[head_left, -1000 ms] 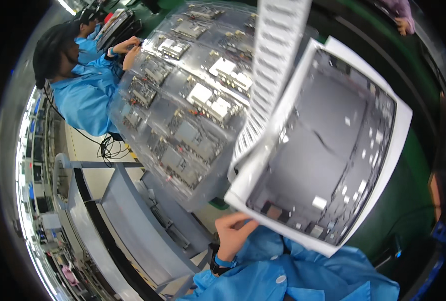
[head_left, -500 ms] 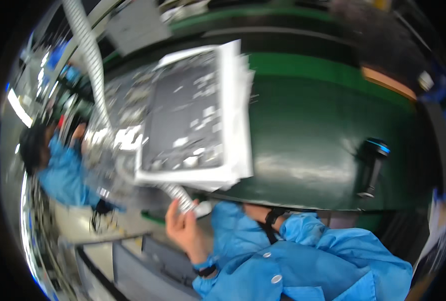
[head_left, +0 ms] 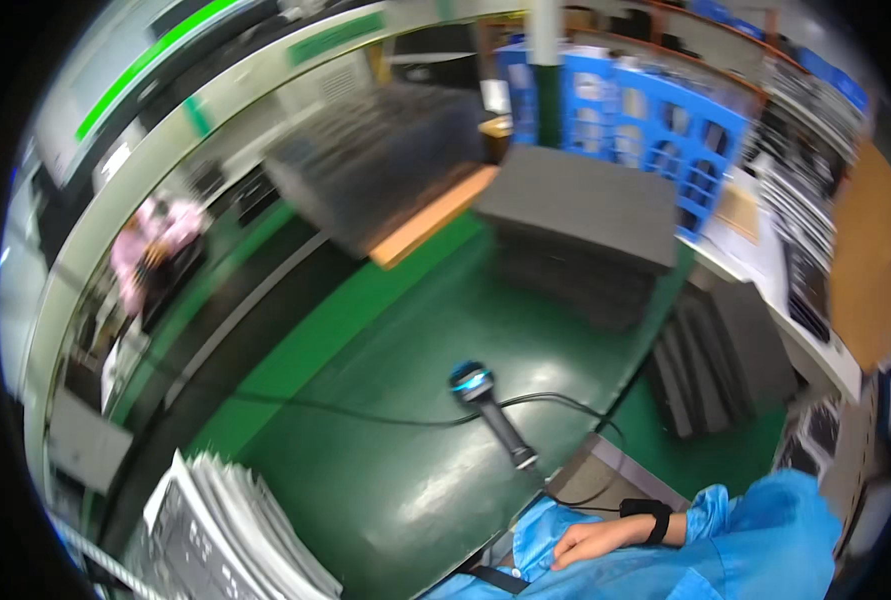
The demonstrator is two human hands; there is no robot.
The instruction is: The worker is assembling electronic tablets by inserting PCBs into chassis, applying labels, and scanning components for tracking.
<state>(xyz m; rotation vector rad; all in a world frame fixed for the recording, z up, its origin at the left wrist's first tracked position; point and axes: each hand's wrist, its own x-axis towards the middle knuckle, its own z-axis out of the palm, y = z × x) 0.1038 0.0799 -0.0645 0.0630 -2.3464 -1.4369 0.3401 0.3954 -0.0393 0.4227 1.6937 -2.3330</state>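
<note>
One right hand (head_left: 587,543), half-curled, any hold unclear; left hand out of view. Glossy green tabletop (head_left: 405,500) lies open to its edge between slim-handled scanner (head_left: 495,418) and layered white stack (head_left: 265,530).

From close above, a head-worn fisheye looks down across the green table (head_left: 340,455).

Gry slab stack (head_left: 580,205): 2 o'clk, on grn bench (head_left: 375,470).
Blu rack (head_left: 657,125): 2 o'clk, behind stack.
Drk slabs (head_left: 710,360): approx 3–4 o'clk, side by side.
Brn board (head_left: 870,260): 3 o'clk.
Pink-clad co-worker (head_left: 160,235): approx 10 o'clk, blurred.
</note>
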